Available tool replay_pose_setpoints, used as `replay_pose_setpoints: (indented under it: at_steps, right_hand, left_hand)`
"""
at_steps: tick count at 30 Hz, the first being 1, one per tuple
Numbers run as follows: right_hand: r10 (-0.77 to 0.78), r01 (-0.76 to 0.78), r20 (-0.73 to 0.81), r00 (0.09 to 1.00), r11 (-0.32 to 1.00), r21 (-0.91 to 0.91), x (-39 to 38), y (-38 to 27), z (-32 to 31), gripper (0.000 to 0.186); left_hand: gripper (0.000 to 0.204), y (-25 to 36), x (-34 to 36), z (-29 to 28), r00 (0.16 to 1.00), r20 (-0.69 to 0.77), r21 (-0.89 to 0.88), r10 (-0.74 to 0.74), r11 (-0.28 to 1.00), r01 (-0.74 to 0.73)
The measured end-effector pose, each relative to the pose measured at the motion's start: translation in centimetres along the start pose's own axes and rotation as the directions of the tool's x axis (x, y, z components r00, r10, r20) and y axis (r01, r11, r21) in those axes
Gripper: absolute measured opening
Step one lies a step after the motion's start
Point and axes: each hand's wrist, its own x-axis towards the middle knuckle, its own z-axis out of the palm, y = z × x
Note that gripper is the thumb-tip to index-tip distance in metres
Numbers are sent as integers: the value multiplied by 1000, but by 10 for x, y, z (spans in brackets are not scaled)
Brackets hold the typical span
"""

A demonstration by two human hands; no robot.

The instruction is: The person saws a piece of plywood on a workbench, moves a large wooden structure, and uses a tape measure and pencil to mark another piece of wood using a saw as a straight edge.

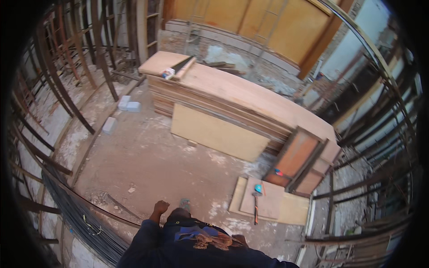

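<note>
My left hand [161,207] hangs over the dirt floor, fingers curled into a loose fist with nothing visible in it. Beside my dark printed shirt, a small part of my right hand [240,240] shows; its fingers are hidden. To the right, plywood offcuts [272,206] lie on the floor. On them rest a hammer [256,212] with an orange and black handle and a small round teal object [258,188]. Neither hand touches them. Farther off, a handsaw [182,65] lies atop a long stack of plywood sheets [250,91].
A pale board [214,131] leans against the stack. Framed wooden panels [295,156] lean at its right end, bearing a small red and blue item [278,172]. White blocks [129,106] sit at left. Dark rods [87,219] lie near upright bars [103,49]. Yellow panels [277,27] line the back wall.
</note>
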Motion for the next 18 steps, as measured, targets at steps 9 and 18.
replay_pose_setpoints:
  at_steps: [9,18]
  right_hand:
    - [347,97,-370,862,604,791,238,-30,-316,25]
    - [153,199,-451,880,742,640,405,-67,-449,27]
  left_hand:
    - [35,-27,90,-142,815,70,-795,-575,462,394]
    - [26,-11,156,-100,937,165,-696,-307,637,331]
